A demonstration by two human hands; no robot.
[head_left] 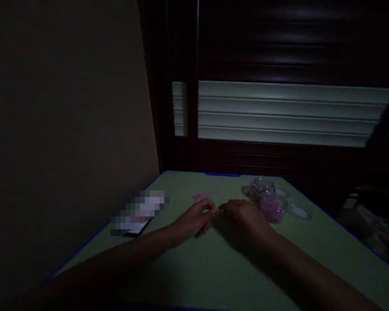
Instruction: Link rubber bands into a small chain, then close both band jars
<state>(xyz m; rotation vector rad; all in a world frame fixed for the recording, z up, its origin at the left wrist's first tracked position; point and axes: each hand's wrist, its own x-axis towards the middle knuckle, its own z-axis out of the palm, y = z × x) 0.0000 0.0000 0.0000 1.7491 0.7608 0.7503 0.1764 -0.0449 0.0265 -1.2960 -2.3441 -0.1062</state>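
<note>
Over the middle of the pale green table (194,268), my left hand (196,218) has its thumb and index finger pinched together. Anything between those fingertips is too small and dark to make out. My right hand (244,214) faces it from the right, fingers bent together and tips close to the left fingertips; what it holds is hidden. Just beyond my left hand lies a small pile of pink pieces (201,196). Right of my right hand stands a clear jar of pink-purple pieces (273,209), with a second jar of multicoloured pieces (261,190) behind it.
A round clear lid (299,211) lies right of the jars, with another lid (281,193) farther back. On the table's left side is a flat, dark-edged object (139,216), its top blurred out. A wall rises at the left, and dark wood panelling stands behind the table.
</note>
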